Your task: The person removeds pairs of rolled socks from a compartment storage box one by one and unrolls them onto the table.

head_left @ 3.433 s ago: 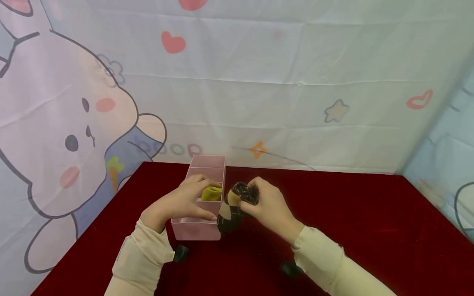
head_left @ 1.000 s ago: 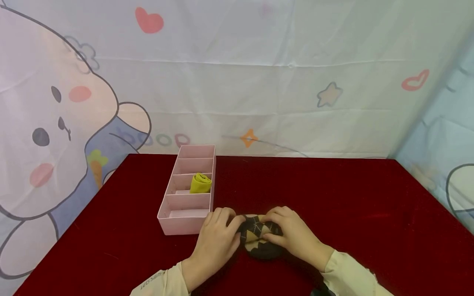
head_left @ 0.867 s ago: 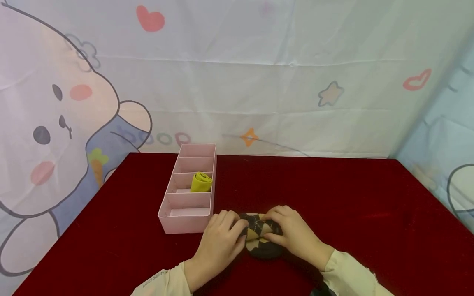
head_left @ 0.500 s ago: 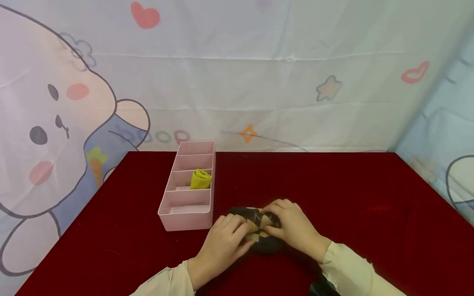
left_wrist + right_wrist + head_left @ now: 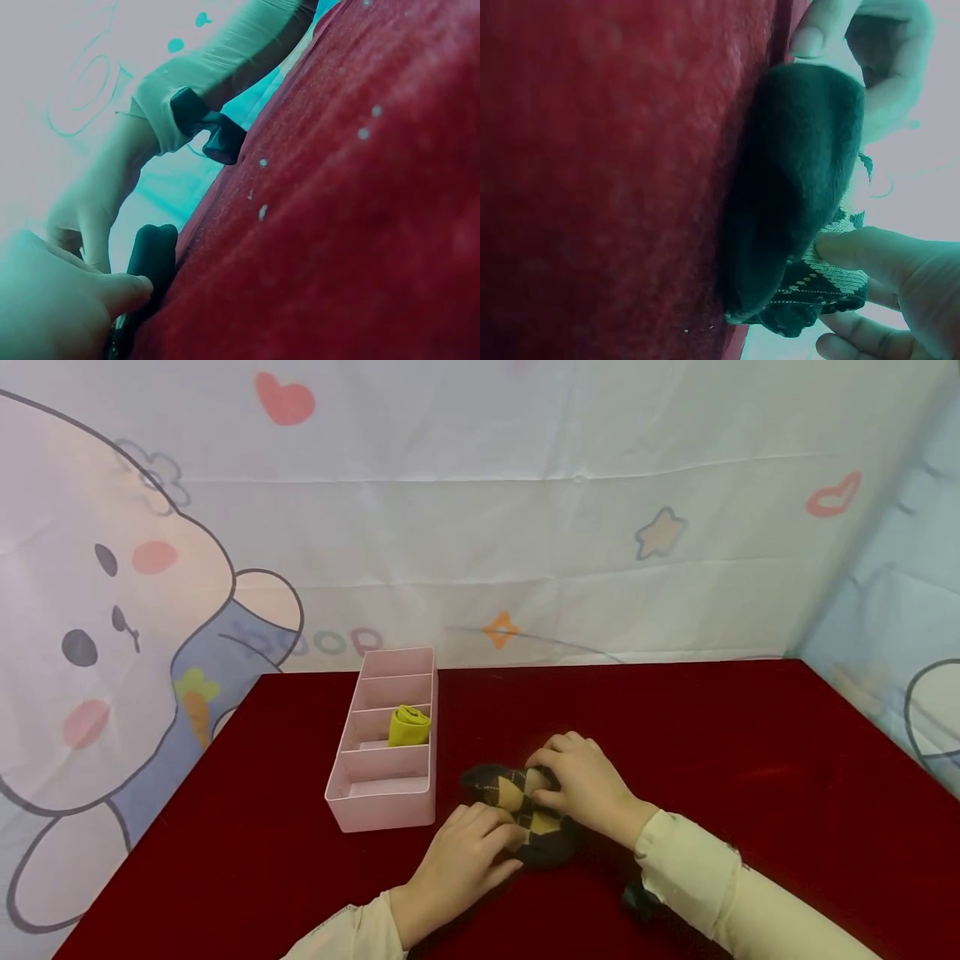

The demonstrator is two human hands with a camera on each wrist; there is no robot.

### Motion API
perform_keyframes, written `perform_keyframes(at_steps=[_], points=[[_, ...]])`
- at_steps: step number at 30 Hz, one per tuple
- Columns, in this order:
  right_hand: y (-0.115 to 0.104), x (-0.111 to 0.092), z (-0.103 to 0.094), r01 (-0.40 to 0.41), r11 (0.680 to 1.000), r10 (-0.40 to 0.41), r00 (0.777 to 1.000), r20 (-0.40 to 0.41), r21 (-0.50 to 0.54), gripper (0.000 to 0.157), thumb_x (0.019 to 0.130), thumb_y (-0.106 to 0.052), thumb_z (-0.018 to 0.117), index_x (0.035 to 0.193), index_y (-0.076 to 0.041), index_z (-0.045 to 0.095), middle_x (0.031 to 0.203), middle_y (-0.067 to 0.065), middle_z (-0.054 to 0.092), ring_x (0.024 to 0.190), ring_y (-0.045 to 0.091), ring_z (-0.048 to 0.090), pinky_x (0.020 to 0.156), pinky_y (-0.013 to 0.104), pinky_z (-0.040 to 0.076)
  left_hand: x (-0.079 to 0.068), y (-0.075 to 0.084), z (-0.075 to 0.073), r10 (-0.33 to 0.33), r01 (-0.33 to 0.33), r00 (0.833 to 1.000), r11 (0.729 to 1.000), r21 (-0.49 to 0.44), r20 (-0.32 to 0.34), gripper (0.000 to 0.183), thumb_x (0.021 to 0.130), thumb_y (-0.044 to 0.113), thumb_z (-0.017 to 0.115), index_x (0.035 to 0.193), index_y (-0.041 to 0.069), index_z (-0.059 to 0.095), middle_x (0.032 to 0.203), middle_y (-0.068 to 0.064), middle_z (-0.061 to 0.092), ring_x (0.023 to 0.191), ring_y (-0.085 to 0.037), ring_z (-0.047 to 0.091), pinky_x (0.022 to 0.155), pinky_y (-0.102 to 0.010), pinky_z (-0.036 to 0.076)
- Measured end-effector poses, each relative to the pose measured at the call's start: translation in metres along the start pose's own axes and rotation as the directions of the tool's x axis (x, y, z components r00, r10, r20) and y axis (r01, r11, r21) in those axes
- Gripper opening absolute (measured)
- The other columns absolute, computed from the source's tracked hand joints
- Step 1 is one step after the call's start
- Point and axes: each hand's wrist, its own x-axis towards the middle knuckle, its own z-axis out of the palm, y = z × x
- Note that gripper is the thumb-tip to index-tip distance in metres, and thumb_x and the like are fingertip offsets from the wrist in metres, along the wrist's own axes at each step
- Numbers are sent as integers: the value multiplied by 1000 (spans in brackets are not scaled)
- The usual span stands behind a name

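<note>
A dark argyle sock (image 5: 512,793) with tan and yellow diamonds lies bunched on the red cloth, right of the box. My left hand (image 5: 468,856) holds its near left side; in the left wrist view the thumb (image 5: 127,292) lies along the dark fabric. My right hand (image 5: 588,781) grips the far right side, its thumb (image 5: 844,249) on the patterned knit and fingers behind. One dark end points away to the left; a plain dark fold (image 5: 795,172) fills the right wrist view. Part of the sock is hidden under both hands.
A pink divided box (image 5: 382,814) stands to the left, close to the sock. A rolled yellow-green cloth (image 5: 409,727) sits in its second compartment from the front. Red cloth (image 5: 712,752) covers the table, and a printed curtain (image 5: 450,527) hangs behind it.
The sock has come down from beside the box onto the cloth. Lately its dark far end has spread out leftward, while my left hand shifted nearer and my right hand slightly farther away.
</note>
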Motion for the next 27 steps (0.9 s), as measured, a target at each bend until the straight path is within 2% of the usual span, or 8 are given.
perform_keyframes(at_steps=[9, 13, 16, 19, 23, 27], points=[[6, 10, 6, 27, 999, -29, 996, -82, -25, 34, 68, -31, 77, 97, -17, 66, 93, 0, 56, 85, 17, 47, 75, 31, 40, 0, 0, -1, -73, 73, 992, 997, 6, 106, 23, 75, 35, 68, 94, 22, 63, 95, 10, 59, 92, -7, 52, 74, -23, 40], [8, 10, 11, 21, 1000, -19, 992, -124, 12, 31, 69, -30, 76, 94, -17, 64, 89, -1, 55, 81, 15, 45, 72, 29, 37, 0, 1, 0, -81, 81, 986, 997, 8, 146, 23, 77, 37, 66, 95, 23, 63, 96, 10, 59, 94, -7, 52, 76, -24, 40], [12, 8, 15, 14, 998, -6, 992, -126, 61, 22, 70, -26, 75, 84, -19, 59, 81, -7, 54, 75, 9, 43, 68, 23, 37, 1, 2, 1, -75, 76, 984, 997, 0, 159, 23, 78, 38, 65, 95, 23, 63, 96, 10, 59, 93, -8, 52, 76, -24, 41], [13, 7, 18, 43, 994, -30, 991, -128, 97, 19, 72, -20, 74, 76, -21, 56, 77, -11, 55, 73, 5, 44, 65, 21, 39, 1, 2, 1, -79, 81, 984, 997, -6, 162, 23, 78, 37, 65, 95, 24, 63, 96, 10, 59, 93, -8, 52, 77, -24, 41], [13, 8, 20, 91, 990, -74, 987, -146, 110, 13, 73, -17, 73, 78, -20, 61, 81, -10, 59, 76, 7, 49, 67, 22, 43, 0, 1, 0, -99, 101, 981, 995, -3, 166, 23, 78, 38, 65, 95, 24, 63, 95, 10, 59, 93, -7, 52, 77, -24, 41], [15, 10, 21, 96, 989, -79, 985, -154, 111, 10, 75, -19, 71, 82, -19, 65, 85, -9, 62, 78, 8, 52, 69, 24, 45, -1, 0, 0, -111, 113, 978, 994, -6, 174, 23, 78, 38, 64, 96, 23, 63, 95, 10, 59, 93, -7, 52, 77, -24, 40]])
